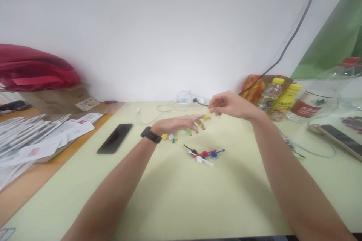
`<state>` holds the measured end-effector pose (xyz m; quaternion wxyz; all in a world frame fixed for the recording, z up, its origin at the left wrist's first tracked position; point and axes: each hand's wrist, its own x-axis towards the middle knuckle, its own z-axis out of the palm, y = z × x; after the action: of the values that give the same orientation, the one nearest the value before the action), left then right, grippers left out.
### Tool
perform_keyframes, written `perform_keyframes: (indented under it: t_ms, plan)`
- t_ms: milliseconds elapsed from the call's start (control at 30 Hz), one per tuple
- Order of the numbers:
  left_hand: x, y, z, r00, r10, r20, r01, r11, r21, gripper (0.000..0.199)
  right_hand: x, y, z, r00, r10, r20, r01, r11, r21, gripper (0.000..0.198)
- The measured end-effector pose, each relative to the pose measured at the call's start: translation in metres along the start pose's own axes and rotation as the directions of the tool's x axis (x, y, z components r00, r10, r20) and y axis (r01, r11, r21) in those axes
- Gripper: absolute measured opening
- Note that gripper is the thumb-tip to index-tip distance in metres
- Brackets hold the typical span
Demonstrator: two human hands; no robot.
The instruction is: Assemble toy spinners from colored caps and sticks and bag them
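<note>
My right hand (230, 105) is raised over the table with its fingertips pinched on a small yellow plastic piece (207, 116). The piece is blurred, so its full shape cannot be made out. Just left of it, my left hand (182, 123) hovers palm down, its fingers stretched and apart, close to the yellow piece. Below both hands lies a cluster of small arrow spinners: a black arrow (194, 152), a red arrow (204, 154), a blue arrow (214, 154) and a white arrow (199, 159). Beneath my left hand, small yellow caps (164, 136) and other coloured bits show partly.
A black phone (114, 138) lies at left, beside stacked white packets (36, 135). At right stand a clear bottle (271, 92), a yellow bottle (285, 101) and a large jug (308, 103). Another phone (342, 139) and more small arrows (294, 148) lie near my right forearm.
</note>
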<state>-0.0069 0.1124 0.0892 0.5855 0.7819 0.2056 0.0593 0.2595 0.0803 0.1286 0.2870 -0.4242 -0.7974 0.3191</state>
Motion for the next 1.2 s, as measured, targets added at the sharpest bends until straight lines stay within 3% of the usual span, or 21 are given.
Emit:
perform_keyframes:
  t_ms: [233,500,700,1033,1200]
  plan:
    - [0.004,0.001,0.002,0.999,0.029,-0.017,-0.029,0.999,0.024,0.067,0.006,0.007,0.004,0.997,-0.017,-0.076,0.013,0.999,-0.053,0.025]
    - [0.005,-0.001,0.002,0.999,0.020,-0.026,-0.020,1.000,0.018,0.072,0.004,0.003,0.005,1.000,-0.009,-0.029,0.012,0.992,0.124,0.025]
    - [0.005,-0.001,0.002,0.999,0.032,-0.025,-0.032,0.999,0.008,0.070,0.005,0.004,0.008,0.997,0.044,-0.056,-0.034,0.986,0.165,0.029]
    - [0.007,0.004,0.004,0.997,0.066,-0.033,-0.066,0.998,0.019,0.052,0.014,0.007,0.018,0.997,0.076,-0.030,-0.075,0.996,0.040,0.029]
    - [0.008,0.002,0.002,0.997,0.076,-0.032,-0.075,0.997,0.017,0.050,0.021,0.008,0.026,0.992,0.099,-0.081,-0.102,0.994,-0.033,0.020]
